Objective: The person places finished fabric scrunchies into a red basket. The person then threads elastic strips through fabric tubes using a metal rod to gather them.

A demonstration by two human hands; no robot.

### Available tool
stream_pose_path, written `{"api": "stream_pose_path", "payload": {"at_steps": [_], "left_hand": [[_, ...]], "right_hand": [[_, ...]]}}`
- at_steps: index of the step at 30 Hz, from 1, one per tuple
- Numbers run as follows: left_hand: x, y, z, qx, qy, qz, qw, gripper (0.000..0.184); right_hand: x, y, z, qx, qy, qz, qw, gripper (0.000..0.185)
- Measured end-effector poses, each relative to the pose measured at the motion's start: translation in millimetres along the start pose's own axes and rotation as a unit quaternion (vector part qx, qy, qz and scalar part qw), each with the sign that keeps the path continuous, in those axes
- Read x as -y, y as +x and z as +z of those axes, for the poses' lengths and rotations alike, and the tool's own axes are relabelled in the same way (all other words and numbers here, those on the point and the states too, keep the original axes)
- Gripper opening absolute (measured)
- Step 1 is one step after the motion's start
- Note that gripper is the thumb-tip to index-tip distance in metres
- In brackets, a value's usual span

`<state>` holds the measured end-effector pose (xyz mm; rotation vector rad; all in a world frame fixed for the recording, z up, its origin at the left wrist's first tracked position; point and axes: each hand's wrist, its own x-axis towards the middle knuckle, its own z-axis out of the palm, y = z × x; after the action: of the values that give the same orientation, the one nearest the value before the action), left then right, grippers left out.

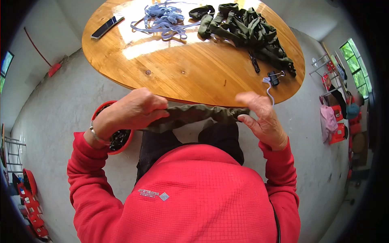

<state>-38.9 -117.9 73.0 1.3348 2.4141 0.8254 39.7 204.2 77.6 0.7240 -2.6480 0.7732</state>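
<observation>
A dark green gathered fabric strip stretches sideways above my lap, just off the table's near edge. My left hand is closed in a fist around its left end. At the other end is my right hand, its thumb against the fabric; the upper fingers are raised and blurred by motion, and part of the grip is hidden. More dark green fabric strips lie heaped on the table's far right. Beside that heap is a tangle of light blue cords.
The round wooden table holds a phone, a slim black tool and a black binder clip with a pale cord hanging over the edge. A red tub of dark pieces stands on the floor by my left knee.
</observation>
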Motion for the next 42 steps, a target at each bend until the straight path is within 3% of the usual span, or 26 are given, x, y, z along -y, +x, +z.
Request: {"api": "stream_pose_path", "payload": {"at_steps": [2, 5, 6, 10, 13, 14, 17, 24, 27, 31, 34, 38, 42], "left_hand": [[-12, 11, 3, -0.013, -0.007, 0.002, 1.000, 0.019], [-28, 28, 11, -0.031, -0.026, 0.052, 0.998, 0.019], [-31, 31, 12, -0.038, -0.034, 0.076, 0.996, 0.019], [-28, 26, 0, 0.105, -0.304, -0.024, 0.947, 0.018], [-11, 14, -26, 0.218, -0.339, -0.034, 0.915, 0.016], [-6, 8, -28, 0.217, -0.391, -0.066, 0.892, 0.017], [-4, 0, -27, 0.195, -0.392, -0.037, 0.898, 0.018], [-21, 3, -14, 0.043, -0.180, 0.060, 0.981, 0.010], [-28, 12, -5, 0.011, -0.104, 0.120, 0.987, 0.010], [-34, 25, 7, 0.001, -0.045, 0.121, 0.992, 0.011], [-36, 37, 23, 0.013, -0.025, 0.134, 0.991, 0.012], [-26, 45, 43, -0.037, -0.095, 0.122, 0.987, 0.011], [-21, 45, 43, -0.033, -0.116, 0.112, 0.986, 0.009]], "right_hand": [[17, 15, 8, -0.066, -0.098, -0.088, 0.989, 0.027], [31, 26, 17, -0.004, -0.031, -0.128, 0.991, 0.033], [31, 27, 16, 0.023, -0.008, -0.116, 0.993, 0.027], [23, 20, 1, 0.106, 0.072, -0.070, 0.989, 0.007], [17, 5, -38, 0.101, 0.088, 0.001, 0.991, 0.007], [15, 1, -48, 0.096, 0.094, -0.001, 0.991, 0.007], [16, -7, -61, 0.077, 0.102, -0.003, 0.992, 0.009], [18, -12, -41, 0.046, 0.121, 0.020, 0.991, 0.008], [18, -10, -26, 0.052, 0.139, 0.021, 0.989, 0.004], [23, -2, -6, 0.059, 0.133, -0.001, 0.989, 0.005], [27, 6, 14, 0.070, 0.127, -0.036, 0.989, 0.005], [19, 12, 31, 0.054, 0.145, -0.016, 0.988, 0.006], [15, 15, 30, 0.121, 0.184, 0.019, 0.975, 0.010]]}}
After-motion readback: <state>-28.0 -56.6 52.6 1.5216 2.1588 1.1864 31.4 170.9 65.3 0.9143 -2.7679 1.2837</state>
